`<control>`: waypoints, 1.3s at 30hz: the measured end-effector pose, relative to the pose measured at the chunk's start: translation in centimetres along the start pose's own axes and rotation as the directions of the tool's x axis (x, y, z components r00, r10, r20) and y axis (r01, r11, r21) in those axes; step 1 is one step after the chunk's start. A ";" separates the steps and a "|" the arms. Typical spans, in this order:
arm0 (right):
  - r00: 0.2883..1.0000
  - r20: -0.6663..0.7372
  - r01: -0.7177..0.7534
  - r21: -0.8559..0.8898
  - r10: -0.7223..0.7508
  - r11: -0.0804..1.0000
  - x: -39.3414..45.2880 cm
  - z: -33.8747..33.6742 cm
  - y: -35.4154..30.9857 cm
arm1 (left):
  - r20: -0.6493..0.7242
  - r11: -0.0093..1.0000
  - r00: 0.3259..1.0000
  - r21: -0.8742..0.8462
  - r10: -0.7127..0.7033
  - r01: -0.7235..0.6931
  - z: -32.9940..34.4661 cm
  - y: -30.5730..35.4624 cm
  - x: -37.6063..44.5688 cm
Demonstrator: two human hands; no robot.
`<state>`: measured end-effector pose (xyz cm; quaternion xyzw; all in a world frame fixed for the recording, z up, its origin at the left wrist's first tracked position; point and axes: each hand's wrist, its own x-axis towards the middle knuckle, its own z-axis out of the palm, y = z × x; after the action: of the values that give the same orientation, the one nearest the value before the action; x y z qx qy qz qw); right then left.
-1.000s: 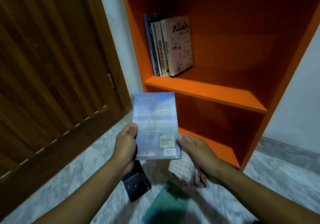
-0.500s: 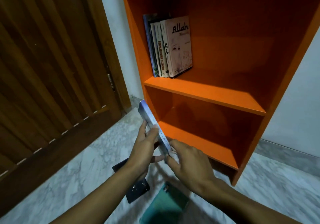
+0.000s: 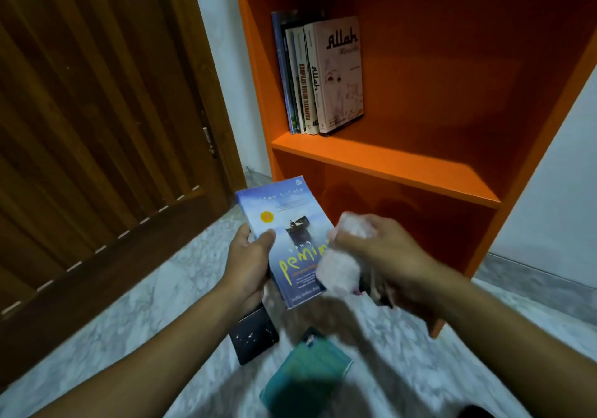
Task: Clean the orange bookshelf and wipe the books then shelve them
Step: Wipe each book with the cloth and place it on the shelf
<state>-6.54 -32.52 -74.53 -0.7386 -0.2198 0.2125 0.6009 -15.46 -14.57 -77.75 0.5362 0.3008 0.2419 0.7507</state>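
My left hand (image 3: 250, 259) grips a blue paperback (image 3: 287, 224) by its left edge, front cover up, in front of the orange bookshelf (image 3: 384, 162). My right hand (image 3: 384, 253) holds a bunched pale cloth (image 3: 339, 269) pressed on the book's lower right cover; the hand and cloth are blurred. Several books (image 3: 318, 75) stand upright at the left end of the middle shelf, the outermost one white with black lettering. On the floor below my hands lie a black book (image 3: 255, 337) and a teal book (image 3: 307, 375).
A dark wooden door (image 3: 97, 127) fills the left side. The floor is pale marble tile (image 3: 129, 320). A white wall (image 3: 555, 217) runs to the right of the shelf. The lower shelf compartment (image 3: 420, 217) holds nothing visible.
The book has been flipped from back cover, through edge-on, to front cover up. My right hand has left the book's edge and now presses the cloth on the cover.
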 end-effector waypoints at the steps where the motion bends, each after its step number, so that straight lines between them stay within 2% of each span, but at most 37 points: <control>1: 0.990 -0.003 -0.137 0.178 0.140 0.974 0.2 -0.8 -0.4 | 0.028 1.000 1.000 0.023 0.015 -0.016 -0.2 0.2 0.1; 2: 0.969 0.006 -0.237 0.311 0.247 0.921 0.4 -1.5 -0.9 | 0.058 0.998 0.998 0.057 0.032 -0.036 -0.4 0.5 0.1; 4: 0.940 0.003 -0.300 0.478 0.340 0.826 0.8 -2.6 -1.8 | 0.114 0.988 0.992 0.138 0.055 -0.071 -0.5 1.0 -0.2; 5: 0.939 -0.020 -0.275 0.557 0.344 0.784 1.1 -3.0 -2.1 | 0.143 0.983 0.988 0.167 0.058 -0.082 -0.5 1.2 -0.4; 7: 0.948 -0.116 -0.133 0.699 0.295 0.703 1.6 -3.7 -2.6 | 0.198 0.977 0.979 0.193 0.052 -0.091 -0.2 1.6 -1.1; 9: 0.956 -0.246 0.060 0.701 0.162 0.710 1.8 -4.4 -3.2 | 0.246 0.974 0.969 0.209 0.036 -0.089 0.2 1.8 -1.9; 10: 0.951 -0.305 0.147 0.608 0.058 0.780 1.9 -4.5 -3.4 | 0.272 0.972 0.962 0.218 0.026 -0.088 0.4 1.7 -2.3; 12: 0.900 -0.383 0.318 0.252 -0.207 0.914 2.0 -4.2 -3.1 | 0.313 0.971 0.950 0.221 0.013 -0.086 1.0 1.5 -2.9; 13: 0.863 -0.363 0.395 0.051 -0.351 0.917 2.3 -3.8 -2.3 | 0.326 0.973 0.945 0.213 0.014 -0.088 1.3 1.3 -3.2; 14: 0.843 -0.281 0.436 -0.144 -0.459 0.888 2.6 -3.3 -1.2 | 0.334 0.976 0.942 0.198 0.017 -0.088 1.6 1.2 -3.3; 15: 0.845 -0.170 0.435 -0.334 -0.507 0.836 2.9 -2.5 0.2 | 0.340 0.980 0.940 0.179 0.023 -0.089 1.9 1.1 -3.4; 16: 0.865 -0.085 0.402 -0.473 -0.495 0.784 2.8 -1.7 1.4 | 0.343 0.983 0.939 0.162 0.028 -0.089 2.0 1.0 -3.4; 17: 0.882 -0.051 0.371 -0.536 -0.468 0.758 2.6 -0.9 2.5 | 0.345 0.986 0.938 0.143 0.032 -0.087 2.1 1.0 -3.3; 19: 0.903 -0.027 0.364 -0.481 -0.428 0.798 1.7 0.6 4.1 | 0.328 0.993 0.944 0.099 0.030 -0.066 1.9 1.0 -3.1; 21: 0.894 0.046 0.424 -0.406 -0.445 0.810 0.5 1.7 5.3 | 0.262 0.998 0.965 0.059 0.022 -0.038 1.3 1.2 -2.6; 25: 0.788 0.243 0.615 -0.368 -0.566 0.697 -1.4 3.4 7.7 | 0.062 1.000 0.998 -0.005 0.021 -0.021 -0.4 1.6 -0.8; 29: 0.732 0.364 0.680 -0.348 -0.576 0.645 -2.6 4.5 9.5 | -0.053 0.998 0.997 -0.010 0.055 -0.055 -2.1 1.9 0.8; 31: 0.747 0.412 0.661 -0.372 -0.521 0.652 -3.0 4.7 9.8 | -0.072 0.998 0.995 -0.001 0.064 -0.064 -2.4 2.2 1.2; 33: 0.799 0.410 0.585 -0.363 -0.440 0.726 -3.1 4.9 9.1 | -0.086 0.998 0.994 0.019 0.065 -0.064 -2.6 2.5 1.4; 36: 0.861 0.356 0.455 -0.222 -0.363 0.862 -2.7 4.5 6.4 | -0.096 0.993 0.989 0.063 0.109 -0.103 -2.5 2.5 1.4; 39: 0.877 0.406 0.286 -0.016 -0.255 0.958 -1.5 3.1 3.4 | -0.031 0.968 0.979 0.162 0.199 -0.192 -2.2 2.6 0.9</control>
<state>-9.31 -31.49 -78.34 -0.6635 -0.4468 0.2645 0.5387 -16.55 -11.73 -76.04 0.6152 0.2823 0.3028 0.6709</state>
